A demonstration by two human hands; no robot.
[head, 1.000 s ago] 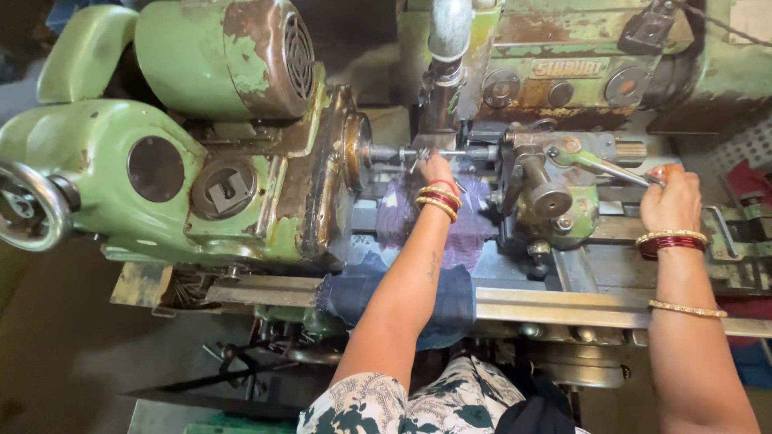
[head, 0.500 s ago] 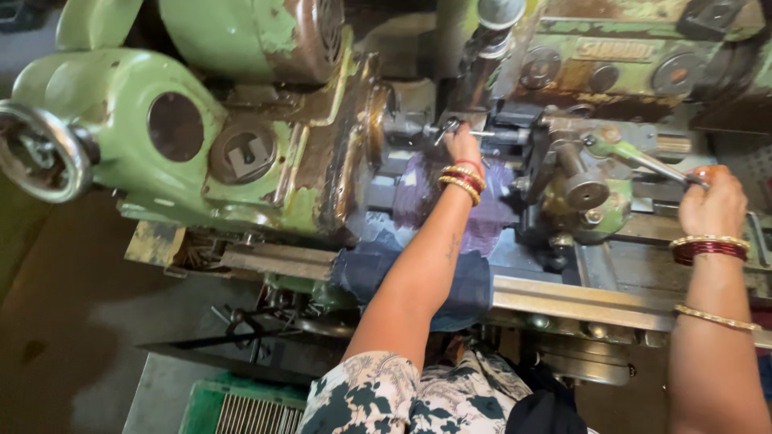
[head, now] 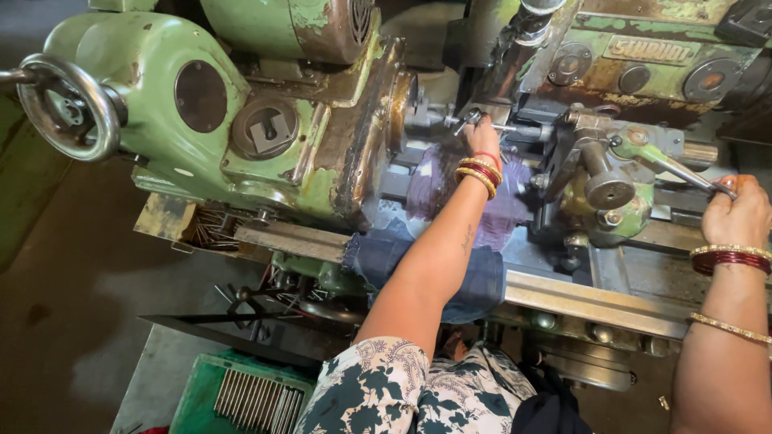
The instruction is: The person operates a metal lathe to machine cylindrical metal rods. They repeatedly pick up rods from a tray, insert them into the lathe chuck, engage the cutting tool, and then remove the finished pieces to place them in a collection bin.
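Observation:
I stand at a worn green lathe (head: 241, 104). My left hand (head: 481, 138) reaches in by the spindle and pinches a small metal piece (head: 469, 120) at the chuck. My right hand (head: 736, 213), bangles at the wrist, grips the end of a long steel lever (head: 674, 170) on the green turret (head: 607, 181). A purple and blue cloth (head: 438, 241) lies over the bed under my left forearm.
A round handwheel (head: 68, 108) sticks out at the far left. A green crate of several thin metal rods (head: 249, 398) stands on the floor below. Loose rods fill a tray (head: 205, 229) under the headstock. The steel bed rail (head: 595, 301) runs along the front.
The view has shifted right and down on the machine. My left hand stays at the chuck, my right hand stays on the lever, which sits a little lower.

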